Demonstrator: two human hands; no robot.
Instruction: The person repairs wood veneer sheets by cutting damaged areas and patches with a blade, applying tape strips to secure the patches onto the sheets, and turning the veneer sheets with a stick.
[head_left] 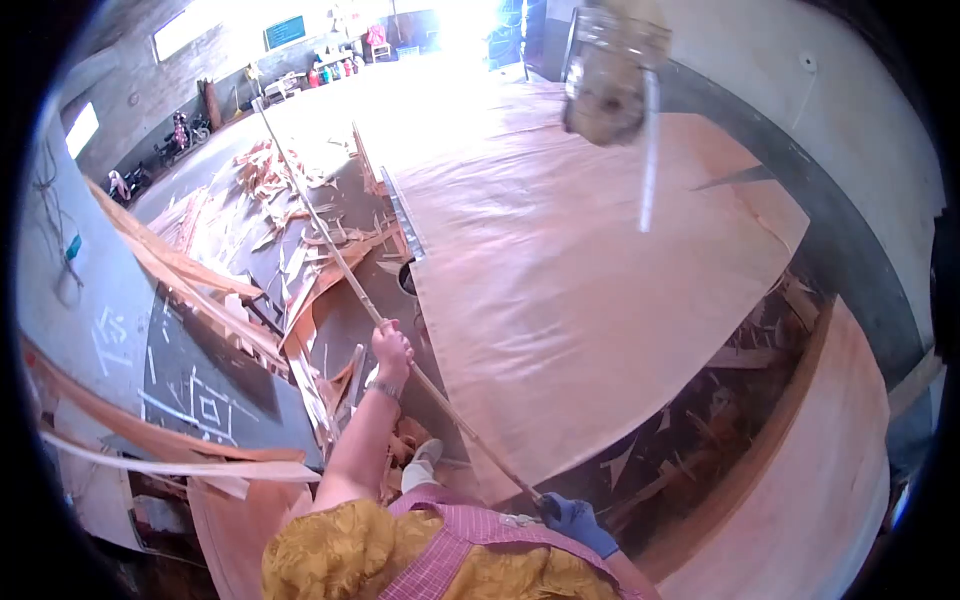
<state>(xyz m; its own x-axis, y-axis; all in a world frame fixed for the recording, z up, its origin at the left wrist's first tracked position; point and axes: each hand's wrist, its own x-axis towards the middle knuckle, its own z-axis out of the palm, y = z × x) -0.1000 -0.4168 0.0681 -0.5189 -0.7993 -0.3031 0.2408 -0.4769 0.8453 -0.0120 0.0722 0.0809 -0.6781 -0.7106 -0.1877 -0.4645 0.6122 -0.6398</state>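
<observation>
A long thin wooden pole [330,238] runs diagonally from the upper left down to the front of my body. My bare left hand [392,348] is wrapped round its middle. The blue-gloved right hand [574,520], my right hand, grips its lower end near my waist. To the right of the pole lies a broad pinkish-tan sheet [570,290], slightly wrinkled, its near corner close to my right hand. The pole's far tip is over the floor, beyond a heap of torn veneer scraps [270,175].
More scraps [700,430] lie below the sheet's right edge. A large curved sheet [800,470] stands at the lower right. A blurred machine part [610,85] hangs at the top. Long strips [190,280] lean at the left, by a chalk-marked panel [215,400].
</observation>
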